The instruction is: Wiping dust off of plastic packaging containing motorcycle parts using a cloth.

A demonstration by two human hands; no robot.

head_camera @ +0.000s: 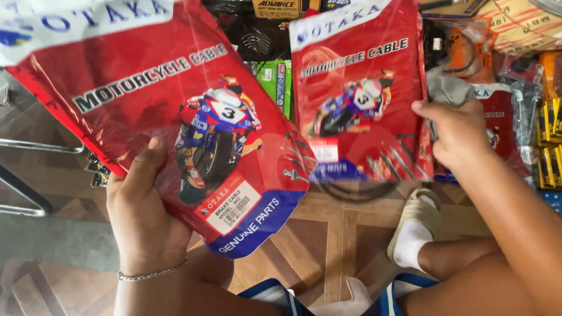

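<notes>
My left hand grips the lower left edge of a large red plastic packet printed with a racing motorcycle, held up close to the camera. My right hand holds a second, matching red packet by its right edge, together with a grey cloth. Coiled black cable shows through the clear lower part of that packet. A thin bracelet circles my left wrist.
Below lies a wooden parquet floor, with my sandalled, white-socked foot on it. More packaged parts crowd the right side: another red packet, yellow boxes, a green packet. A metal frame stands at left.
</notes>
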